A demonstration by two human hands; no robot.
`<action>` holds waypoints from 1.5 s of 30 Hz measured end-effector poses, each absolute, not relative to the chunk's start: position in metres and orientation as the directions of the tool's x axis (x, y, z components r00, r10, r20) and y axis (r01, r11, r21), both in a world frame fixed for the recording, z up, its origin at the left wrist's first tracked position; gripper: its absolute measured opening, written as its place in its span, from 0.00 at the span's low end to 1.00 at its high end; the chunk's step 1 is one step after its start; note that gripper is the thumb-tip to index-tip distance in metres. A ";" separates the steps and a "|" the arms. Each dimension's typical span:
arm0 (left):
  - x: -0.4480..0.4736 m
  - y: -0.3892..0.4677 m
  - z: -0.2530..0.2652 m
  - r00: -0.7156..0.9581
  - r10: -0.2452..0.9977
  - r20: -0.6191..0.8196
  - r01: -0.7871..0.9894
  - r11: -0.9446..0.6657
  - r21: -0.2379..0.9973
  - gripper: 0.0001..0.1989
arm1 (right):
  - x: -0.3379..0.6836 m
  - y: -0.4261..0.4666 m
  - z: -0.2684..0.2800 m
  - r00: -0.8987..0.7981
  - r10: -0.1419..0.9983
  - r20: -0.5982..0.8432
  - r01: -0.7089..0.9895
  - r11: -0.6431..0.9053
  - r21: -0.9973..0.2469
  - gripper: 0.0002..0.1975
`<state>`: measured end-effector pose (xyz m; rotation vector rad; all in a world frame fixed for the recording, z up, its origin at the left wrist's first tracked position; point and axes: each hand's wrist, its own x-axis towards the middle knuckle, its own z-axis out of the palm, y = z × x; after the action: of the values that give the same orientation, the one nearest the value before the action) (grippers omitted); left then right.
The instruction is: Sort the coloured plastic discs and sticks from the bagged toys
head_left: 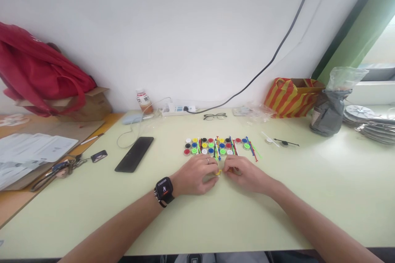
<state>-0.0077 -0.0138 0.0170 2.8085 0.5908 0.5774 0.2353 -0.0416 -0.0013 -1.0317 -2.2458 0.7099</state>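
Observation:
My left hand (197,175), with a ring and a black watch at the wrist, pinches a small yellow round piece (218,172). Close by on its right, my right hand (245,174) has its fingers closed together at the yellow piece; what they hold is mostly hidden. Just beyond both hands lie rows of small round pieces (187,152) in red, blue, green, yellow, black and white. Thin coloured arrow-tipped sticks (251,148) lie across and beside these rows. Farther right are a white stick with a white round piece (269,140) and a black stick with a black round piece (284,143).
A black phone (134,154) and keys (61,167) lie to the left. Glasses (215,116), a power strip (177,111) and a bottle (144,102) are along the wall. A striped bag (290,98), a grey bag (327,113) and stacked discs (378,129) stand right.

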 end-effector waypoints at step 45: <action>-0.019 -0.001 0.010 0.597 0.669 0.444 0.430 -0.733 0.527 0.09 | 0.222 -0.055 0.006 -0.641 0.707 0.299 0.554 0.696 -0.457 0.13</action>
<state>-0.0195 -0.0012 0.0098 2.4612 0.8850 0.9036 0.2222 -0.0546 0.0055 -0.9724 -2.4476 0.4501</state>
